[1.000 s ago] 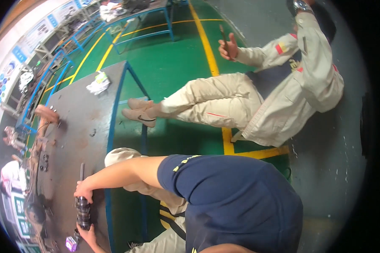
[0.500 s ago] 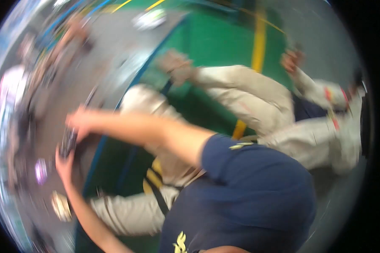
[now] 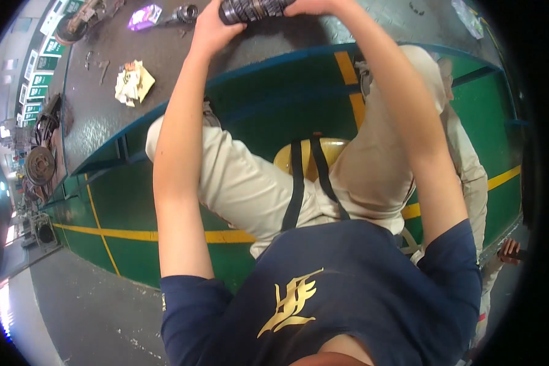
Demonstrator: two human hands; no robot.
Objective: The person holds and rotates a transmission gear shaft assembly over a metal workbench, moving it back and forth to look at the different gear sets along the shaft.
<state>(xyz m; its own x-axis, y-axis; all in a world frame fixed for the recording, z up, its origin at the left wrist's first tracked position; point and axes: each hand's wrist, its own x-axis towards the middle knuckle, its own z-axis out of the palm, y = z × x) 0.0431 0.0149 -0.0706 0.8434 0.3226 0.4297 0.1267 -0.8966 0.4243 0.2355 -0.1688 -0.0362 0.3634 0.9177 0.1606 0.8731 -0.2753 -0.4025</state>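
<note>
At the top edge, a dark toothed gear shaft [image 3: 256, 9] lies crosswise between my two hands above the metal workbench [image 3: 97, 122]. My left hand [image 3: 216, 29] closes round its left end, thumb stretched along the underside. At the other end my right hand [image 3: 314, 6] grips the shaft; the frame's upper edge cuts off part of that hand and of the shaft. Left of my left hand lies a smaller ringed metal part [image 3: 186, 13], beside a purple packet [image 3: 144, 18].
Crumpled yellowish paper [image 3: 134, 83] lies on the bench's left part. A clear plastic bag [image 3: 468, 18] is at the far right. Rusty round parts [image 3: 40, 166] stand off to the left. A yellow stool [image 3: 280, 160] is under me. Another person's hand [image 3: 510, 251] shows at right.
The head view has swung round from a tilted, blurred angle to a steadier one. Both hands still hold the gear shaft, which now appears at the top edge.
</note>
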